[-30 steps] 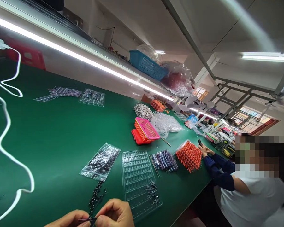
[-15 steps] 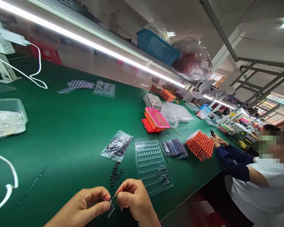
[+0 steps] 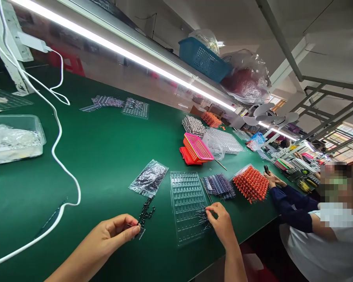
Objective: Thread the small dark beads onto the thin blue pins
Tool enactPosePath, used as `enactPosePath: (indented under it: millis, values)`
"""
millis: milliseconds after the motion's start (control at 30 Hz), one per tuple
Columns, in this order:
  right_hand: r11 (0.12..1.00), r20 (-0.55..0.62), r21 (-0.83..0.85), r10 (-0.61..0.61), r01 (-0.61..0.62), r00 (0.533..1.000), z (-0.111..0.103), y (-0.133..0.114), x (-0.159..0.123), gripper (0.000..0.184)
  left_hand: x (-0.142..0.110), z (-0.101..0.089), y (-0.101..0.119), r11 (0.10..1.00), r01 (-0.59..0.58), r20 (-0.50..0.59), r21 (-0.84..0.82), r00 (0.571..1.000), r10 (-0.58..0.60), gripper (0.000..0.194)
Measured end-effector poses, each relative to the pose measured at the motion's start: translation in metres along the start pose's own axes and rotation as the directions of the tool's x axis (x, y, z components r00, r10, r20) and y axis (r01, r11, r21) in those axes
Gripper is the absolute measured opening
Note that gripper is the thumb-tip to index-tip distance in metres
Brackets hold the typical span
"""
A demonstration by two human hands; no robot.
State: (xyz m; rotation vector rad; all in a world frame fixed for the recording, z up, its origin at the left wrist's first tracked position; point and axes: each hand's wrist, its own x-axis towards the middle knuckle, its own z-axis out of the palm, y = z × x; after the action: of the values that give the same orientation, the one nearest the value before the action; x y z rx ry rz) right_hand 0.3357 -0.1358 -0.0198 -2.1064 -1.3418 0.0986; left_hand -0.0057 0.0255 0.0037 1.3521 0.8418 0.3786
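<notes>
My left hand [image 3: 119, 232] is closed, pinching a small clear plastic card [image 3: 141, 233] between thumb and fingers; a dark bit shows at the fingertips. Just beyond it lies a trail of small black beads [image 3: 146, 211] spilling from a clear zip bag [image 3: 150, 177] of the same beads. My right hand [image 3: 222, 223] is pinched at a pile of thin dark wire-like pieces [image 3: 201, 215]. What its fingertips hold, if anything, is too small to make out. That pile rests on the lower right part of a clear moulded tray [image 3: 184, 196].
Right of the tray are a stack of dark striped strips [image 3: 219, 185] and an orange spiky stack [image 3: 251, 184]. Pink and red baskets [image 3: 197, 149] stand behind. A white cable [image 3: 63, 156] crosses the left side near a plastic tub [image 3: 42, 145]. A co-worker [image 3: 320, 231] sits at right.
My right hand has left my left hand and moved right to the pile of thin pieces. My left hand still holds the card. The view has shifted slightly, and more white cable shows.
</notes>
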Motion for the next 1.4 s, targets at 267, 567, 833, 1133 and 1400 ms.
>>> enactPosePath:
  millis: [267, 567, 833, 1133, 1400]
  values:
    - [0.986, -0.101, 0.05, -0.155, 0.161, 0.983, 0.011, -0.042, -0.031, 0.019, 0.001, -0.003, 0.005, 0.994, -0.023, -0.123, -0.104, 0.992, 0.01, 0.031]
    - [0.912, 0.286, 0.093, -0.41, 0.401, 0.866, 0.092, -0.144, -0.034, 0.018, 0.011, -0.006, -0.012, 0.978, -0.107, -0.206, -0.179, 0.976, 0.069, 0.022]
    - [0.884, 0.264, 0.001, -0.452, 0.468, 0.852, 0.113, -0.153, -0.03, 0.018, 0.011, -0.003, -0.014, 0.96, -0.132, -0.201, -0.245, 0.976, 0.083, 0.017]
    - [0.865, 0.204, 0.013, -0.493, 0.502, 0.845, 0.108, -0.142, -0.043, 0.021, 0.013, -0.002, -0.018, 0.959, -0.108, -0.181, -0.261, 0.981, 0.062, 0.014]
    - [0.839, 0.192, -0.025, -0.529, 0.543, 0.827, 0.111, -0.143, -0.041, 0.024, 0.015, -0.001, -0.022, 0.972, -0.092, -0.172, -0.217, 0.984, 0.055, 0.016]
